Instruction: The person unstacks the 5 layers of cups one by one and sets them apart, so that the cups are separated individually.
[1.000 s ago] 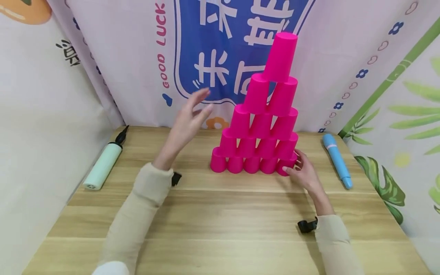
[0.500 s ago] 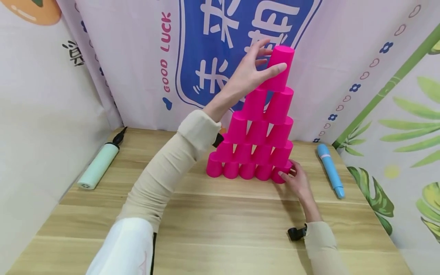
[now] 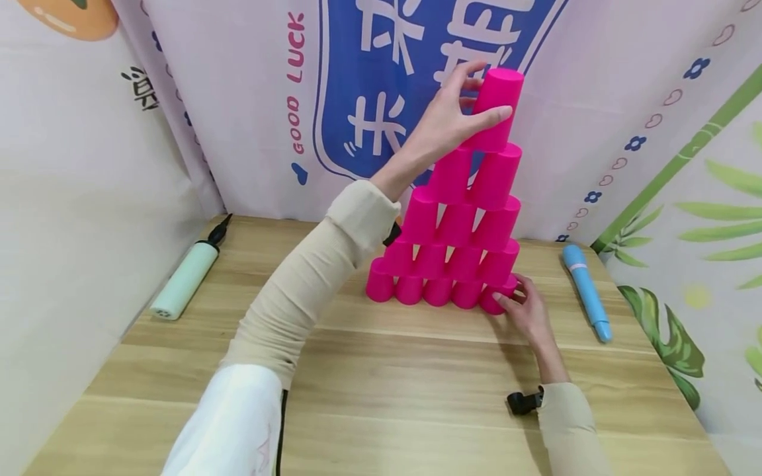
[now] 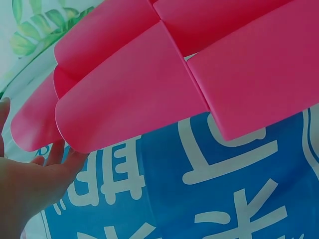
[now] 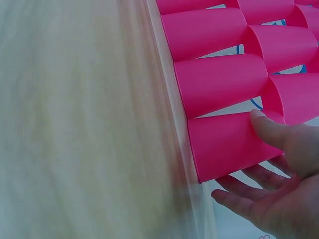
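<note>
Pink cups stand upside down on the wooden table, stacked as a pyramid that narrows to one top cup. My left hand is at that top cup, its thumb across the front and its fingers on the far left side. In the left wrist view, the left hand is beside the narrow ends of the upper cups. Low on the right, my right hand holds the bottom row's end cup. The right wrist view shows its thumb on that cup and its fingers behind.
A mint-green hand pump with a black nozzle lies at the table's left edge. On the right lies a blue cylindrical tool. A printed cloth hangs close behind the pyramid.
From left of the pyramid, my left hand has moved up and right to the top cup, reaching it by half a second ago. My right hand stays at the bottom end cup.
</note>
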Tool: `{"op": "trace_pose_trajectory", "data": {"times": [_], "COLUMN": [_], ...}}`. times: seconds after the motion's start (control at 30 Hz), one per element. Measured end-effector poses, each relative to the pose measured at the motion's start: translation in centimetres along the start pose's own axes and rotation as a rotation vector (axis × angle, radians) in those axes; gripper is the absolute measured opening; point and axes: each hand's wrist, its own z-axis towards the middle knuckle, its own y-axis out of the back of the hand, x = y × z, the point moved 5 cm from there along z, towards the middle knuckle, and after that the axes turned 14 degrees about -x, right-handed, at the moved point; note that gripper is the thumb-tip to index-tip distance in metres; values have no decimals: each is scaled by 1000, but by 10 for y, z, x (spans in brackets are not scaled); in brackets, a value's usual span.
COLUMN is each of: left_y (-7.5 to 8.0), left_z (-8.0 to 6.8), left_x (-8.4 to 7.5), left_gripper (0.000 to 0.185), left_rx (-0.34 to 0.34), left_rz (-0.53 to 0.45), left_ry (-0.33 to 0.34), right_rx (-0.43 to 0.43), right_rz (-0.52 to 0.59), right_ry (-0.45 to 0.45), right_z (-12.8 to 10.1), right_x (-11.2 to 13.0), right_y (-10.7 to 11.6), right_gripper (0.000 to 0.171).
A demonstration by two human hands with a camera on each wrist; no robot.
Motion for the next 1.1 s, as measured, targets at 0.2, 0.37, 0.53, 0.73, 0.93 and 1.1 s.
{"op": "trace_pose_trajectory", "data": {"times": [0.2, 0.37, 0.53, 0.73, 0.93, 1.1], "left_y": [-3, -3, -3, 12, 58, 90], "left_z": [4, 7, 10, 8, 3, -2], "left_x": [0, -1, -1, -1, -2, 3], "left_gripper": [83, 78, 72, 68, 64, 64], "left_rx": [3, -11, -23, -67, -208, -321], "left_rz": [22, 61, 77, 50, 34, 61], "left_ry": [17, 24, 27, -17, -84, -97], "right_rx": [-10, -21, -32, -26, -13, -10], "right_rz": [-8, -5, 0, -3, -15, -34], "right_ry": [16, 37, 47, 51, 60, 42], "right_z": [1, 2, 2, 3, 4, 4], "right_x": [2, 0, -2, -2, -1, 0], "right_y": [3, 1, 2, 1, 2, 6], "right_gripper": [62, 60, 59, 59, 60, 61]}}
